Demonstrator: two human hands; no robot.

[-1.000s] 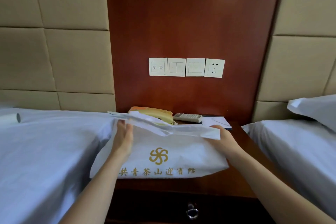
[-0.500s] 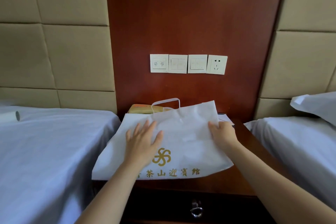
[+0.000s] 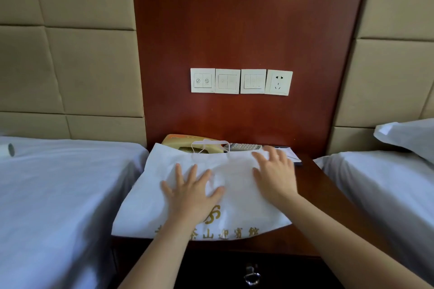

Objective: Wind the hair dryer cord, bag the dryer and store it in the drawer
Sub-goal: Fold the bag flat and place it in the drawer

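Note:
A white fabric bag (image 3: 237,178) with a gold logo and gold lettering lies flat on the wooden nightstand (image 3: 314,185). Its handle loops (image 3: 206,145) point toward the wall. My left hand (image 3: 191,191) presses flat on the bag's middle with fingers spread. Flat on the bag's upper right part lies my right hand (image 3: 273,172), fingers straight. The hair dryer and its cord are hidden; I cannot tell whether they are inside the bag. The drawer (image 3: 252,274) below the tabletop is closed, with a metal ring pull.
Behind the bag sit a yellow telephone (image 3: 185,142), a remote control (image 3: 244,146) and a paper card (image 3: 292,156). White beds flank the nightstand, left bed (image 3: 58,195) and right bed (image 3: 387,185). Switches and a socket (image 3: 278,82) are on the wood panel.
The bag's top was laid down flat toward the wall. Both hands went from holding the bag's edges to pressing open on its surface; the right hand let go last.

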